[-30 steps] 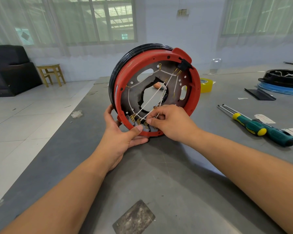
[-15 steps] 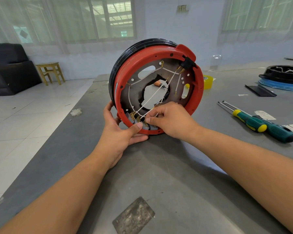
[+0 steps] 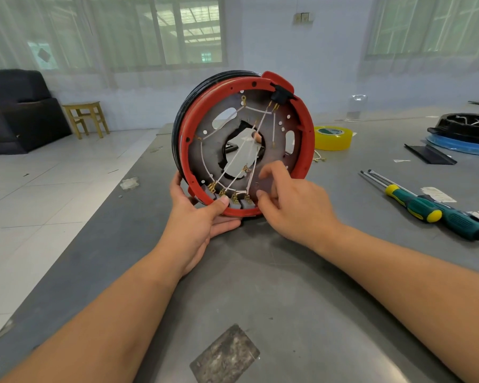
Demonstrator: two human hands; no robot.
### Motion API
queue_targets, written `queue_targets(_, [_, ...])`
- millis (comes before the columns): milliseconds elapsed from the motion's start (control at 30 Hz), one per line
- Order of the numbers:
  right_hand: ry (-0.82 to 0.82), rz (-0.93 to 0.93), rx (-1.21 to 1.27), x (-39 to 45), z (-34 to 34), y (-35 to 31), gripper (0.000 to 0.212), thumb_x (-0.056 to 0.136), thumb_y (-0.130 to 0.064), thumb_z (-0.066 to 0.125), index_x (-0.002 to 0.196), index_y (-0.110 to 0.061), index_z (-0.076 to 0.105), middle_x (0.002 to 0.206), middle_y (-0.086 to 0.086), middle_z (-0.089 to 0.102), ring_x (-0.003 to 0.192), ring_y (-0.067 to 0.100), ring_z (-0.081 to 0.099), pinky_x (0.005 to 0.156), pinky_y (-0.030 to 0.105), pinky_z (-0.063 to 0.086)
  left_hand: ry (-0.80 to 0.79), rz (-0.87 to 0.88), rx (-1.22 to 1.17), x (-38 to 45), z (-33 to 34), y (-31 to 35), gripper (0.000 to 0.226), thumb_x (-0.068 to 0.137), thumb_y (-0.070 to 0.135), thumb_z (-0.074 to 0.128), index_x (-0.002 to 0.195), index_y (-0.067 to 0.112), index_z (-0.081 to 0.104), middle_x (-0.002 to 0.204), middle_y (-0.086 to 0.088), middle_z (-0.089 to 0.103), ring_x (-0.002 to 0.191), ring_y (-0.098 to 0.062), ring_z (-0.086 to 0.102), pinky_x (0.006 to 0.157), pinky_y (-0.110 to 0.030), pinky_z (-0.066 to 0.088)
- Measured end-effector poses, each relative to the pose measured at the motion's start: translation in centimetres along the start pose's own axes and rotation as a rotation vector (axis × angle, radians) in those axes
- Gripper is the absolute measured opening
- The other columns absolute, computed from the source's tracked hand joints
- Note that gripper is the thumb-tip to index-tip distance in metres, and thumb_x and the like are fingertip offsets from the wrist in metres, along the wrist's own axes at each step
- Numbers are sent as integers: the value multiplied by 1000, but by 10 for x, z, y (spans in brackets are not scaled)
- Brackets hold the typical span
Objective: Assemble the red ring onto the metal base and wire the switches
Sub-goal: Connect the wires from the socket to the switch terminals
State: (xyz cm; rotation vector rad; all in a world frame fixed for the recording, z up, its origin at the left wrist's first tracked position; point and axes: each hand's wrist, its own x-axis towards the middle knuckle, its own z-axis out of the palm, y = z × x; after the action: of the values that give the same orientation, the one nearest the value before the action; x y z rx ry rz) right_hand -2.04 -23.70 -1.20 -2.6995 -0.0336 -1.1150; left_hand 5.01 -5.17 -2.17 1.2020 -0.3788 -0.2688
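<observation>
Near the middle of the table (image 3: 260, 286), the left hand (image 3: 197, 225) grips the bottom rim of the red ring (image 3: 306, 139), thumb pressed beside the switches (image 3: 234, 201), holding it upright on edge. The right hand (image 3: 293, 205) hovers with fingers loosely spread, holding nothing. Ring and metal base (image 3: 282, 161) look rigid and fairly heavy, best held by the rim; the thin white wires (image 3: 233, 172) look delicate.

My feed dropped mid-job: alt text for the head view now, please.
The left hand props the red ring and metal base upright on the table; the right hand hovers, fingers loose, by the white wires.
</observation>
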Motion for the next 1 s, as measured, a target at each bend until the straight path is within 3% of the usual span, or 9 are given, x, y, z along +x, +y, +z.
queue_targets(233, [-120,-134,-234,-5,0,11,45,88,-76,41,104,-37,57,76,-9,68,75,20,68,57,31,50,42,-18,-17,-2,5,3,86,99,-1,66,154,48,21,138,-18,63,93,-41,78,72,-46,66])
queue_targets(467, [-73,-293,-355,-2,-1,6,32,95,-54,59,89,-23,65,77,-4,69,67,27,68,52,27,28,71,-20,-35,-3,6,6,85,103,11,66,157,50,14,144,-12,57,91,-42,78,72,-47,66])
queue_targets(567, [-65,-329,-389,-2,-2,5,32,97,-50,57,88,-20,65,75,-4,69,63,26,67,53,28,24,94,-35,-13,-3,9,6,82,105,19,64,158,50,11,141,-10,59,87,-43,78,71,-47,67])
queue_targets(667, [-81,-354,-384,-1,-1,4,32,99,-47,54,90,-19,63,77,-2,68,65,27,67,54,29,24,128,-86,-13,-5,13,7,59,105,23,64,153,33,30,130,-13,67,86,-40,79,70,-44,67])
queue_targets(767, [-94,-378,-359,0,0,3,31,100,-44,54,89,-17,62,78,1,68,66,29,67,52,32,34,137,-159,-11,-7,15,6,32,106,23,62,134,13,51,122,-19,73,89,-36,80,71,-41,67])
queue_targets(867, [-67,-414,-308,1,-1,0,27,99,-38,59,87,-14,62,78,3,67,66,30,66,54,37,47,143,-243,-24,-9,17,6,28,107,23,61,128,4,59,118,-22,74,88,-36,80,69,-38,66])
queue_targets(1000, [-34,-443,-271,2,-3,-3,25,99,-34,61,86,-13,62,77,5,67,66,30,66,56,39,50,135,-300,-21,-10,14,10,27,106,22,63,123,1,66,109,-24,77,88,-36,80,72,-40,67])
